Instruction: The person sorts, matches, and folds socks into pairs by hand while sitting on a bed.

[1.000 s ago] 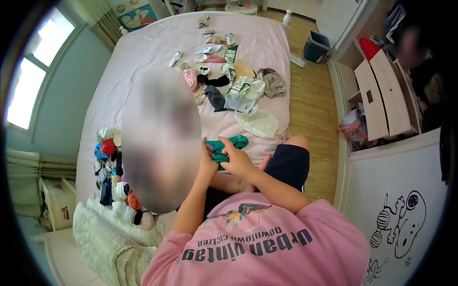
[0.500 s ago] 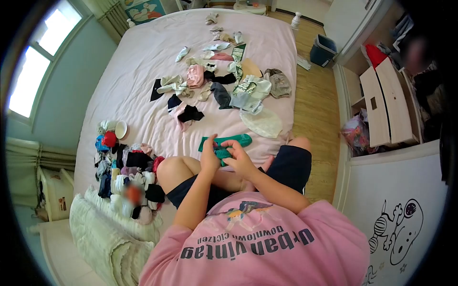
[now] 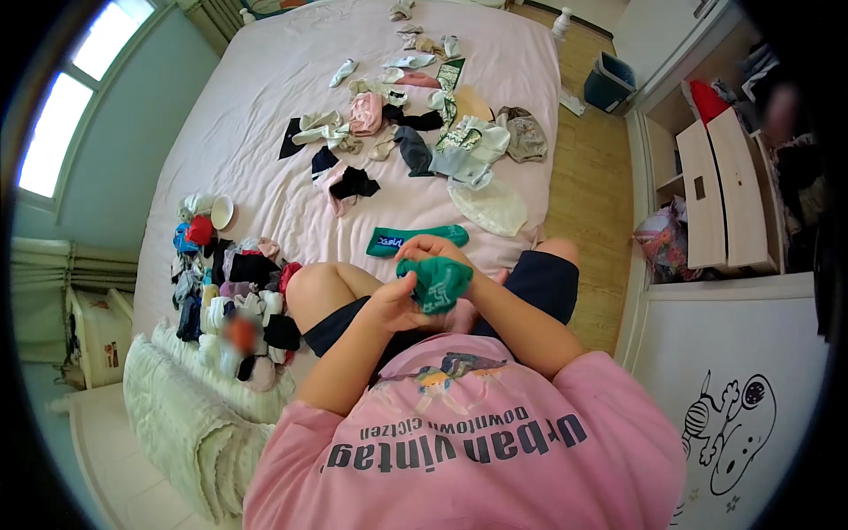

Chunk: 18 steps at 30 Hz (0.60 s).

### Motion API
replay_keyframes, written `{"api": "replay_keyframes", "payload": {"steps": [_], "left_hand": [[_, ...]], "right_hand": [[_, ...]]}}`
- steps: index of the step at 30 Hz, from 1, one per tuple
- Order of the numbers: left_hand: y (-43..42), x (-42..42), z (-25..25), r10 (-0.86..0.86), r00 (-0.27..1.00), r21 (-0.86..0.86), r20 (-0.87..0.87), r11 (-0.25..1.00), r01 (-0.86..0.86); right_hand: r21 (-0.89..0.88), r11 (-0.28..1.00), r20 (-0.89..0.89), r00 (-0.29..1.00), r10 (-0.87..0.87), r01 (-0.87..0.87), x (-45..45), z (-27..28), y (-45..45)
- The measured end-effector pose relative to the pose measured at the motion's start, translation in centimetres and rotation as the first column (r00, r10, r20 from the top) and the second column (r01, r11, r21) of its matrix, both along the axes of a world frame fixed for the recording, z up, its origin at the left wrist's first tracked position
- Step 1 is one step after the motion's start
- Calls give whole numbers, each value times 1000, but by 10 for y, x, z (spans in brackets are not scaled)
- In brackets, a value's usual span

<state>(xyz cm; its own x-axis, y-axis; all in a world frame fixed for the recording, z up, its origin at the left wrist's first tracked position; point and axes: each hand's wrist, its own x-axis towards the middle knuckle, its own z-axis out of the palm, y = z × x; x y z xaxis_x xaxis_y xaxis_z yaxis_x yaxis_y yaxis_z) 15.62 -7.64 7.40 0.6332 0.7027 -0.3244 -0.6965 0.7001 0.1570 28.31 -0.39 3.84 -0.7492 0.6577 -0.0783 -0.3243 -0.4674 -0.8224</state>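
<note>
Green cloth [image 3: 439, 284] in left hand [image 3: 393, 305], right hand [image 3: 444, 250]; labelled strip [image 3: 417, 233] beyond.

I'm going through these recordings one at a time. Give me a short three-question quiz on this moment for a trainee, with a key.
1. True or false: the bunched green cloth lies apart from both the left hand and the right hand.
2. Fill in: the flat cloth piece on the bed just beyond the hands is mainly coloured ____.
3. Where is the bin? A) on the bed B) on the floor C) on the window sill

Key: 1 false; 2 green; 3 B.
</note>
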Motion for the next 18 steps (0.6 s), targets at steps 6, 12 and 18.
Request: {"api": "replay_keyframes", "payload": {"steps": [6,12,18], "left_hand": [[-1,1,-20,309,945,303,-110,916,-264],[8,12,-28,337,907,240,-253,930,-279],[14,10,-18,272,902,178,-334,958,-223]], "right_hand": [[-159,950,80,963,-257,267,36,5,-5],[69,953,200,932,-302,295,41,2,-11],[181,943,189,931,-313,280,44,2,-6]]}}
